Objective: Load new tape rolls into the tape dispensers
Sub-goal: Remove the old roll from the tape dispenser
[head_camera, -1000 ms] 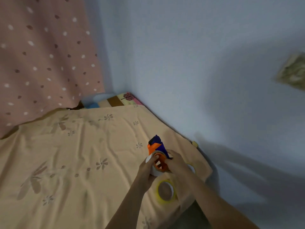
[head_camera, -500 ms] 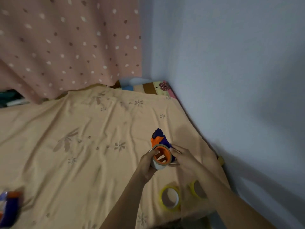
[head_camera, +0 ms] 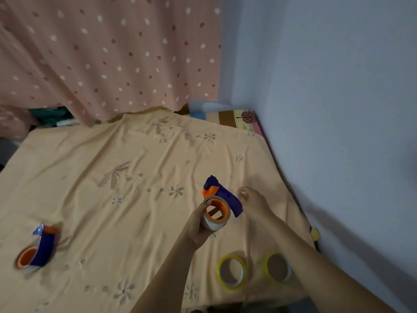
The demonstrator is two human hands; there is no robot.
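Note:
My left hand (head_camera: 198, 224) grips a blue and orange tape dispenser (head_camera: 222, 196) with a clear tape roll (head_camera: 215, 219) seated on its orange hub. My right hand (head_camera: 253, 201) hovers just to the right of the dispenser, fingers apart, holding nothing. A second blue and orange dispenser (head_camera: 37, 247) lies on the peach cloth (head_camera: 112, 199) at the far left. Two yellow-edged tape rolls (head_camera: 231, 272) (head_camera: 277, 267) lie flat near the cloth's front right edge, under my forearms.
The cloth-covered surface sits in a corner: a pale wall (head_camera: 338, 132) runs along its right side and a pink dotted curtain (head_camera: 101, 59) hangs behind. A striped patch (head_camera: 234, 117) shows at the far corner. A small yellow object (head_camera: 314, 233) lies by the right edge.
My right hand has let go of the dispenser and moved off to its right. The view has swung left, bringing the second dispenser fully into sight.

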